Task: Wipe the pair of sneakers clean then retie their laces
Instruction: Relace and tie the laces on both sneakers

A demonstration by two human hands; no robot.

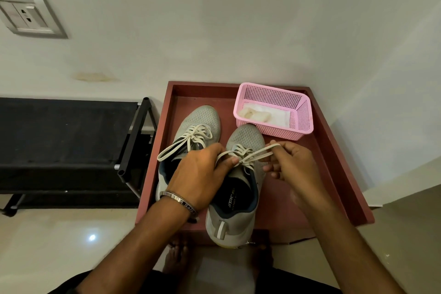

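Two grey mesh sneakers with white laces stand side by side on a red-brown tray-like stand (334, 150). The left sneaker (202, 119) has its laces tied in a bow, one loop trailing to the left. Over the right sneaker (245, 138) my left hand (202, 174) pinches a loop of its white lace (253, 154) at the tongue. My right hand (293, 162) holds the other loop, pulled out to the right. The left hand hides the left sneaker's heel.
A pink plastic basket (300, 117) with white cloths or wipes stands at the tray's back right, touching the right sneaker's toe. A black rack (133, 141) stands to the left against the white wall. My bare feet show below the tray.
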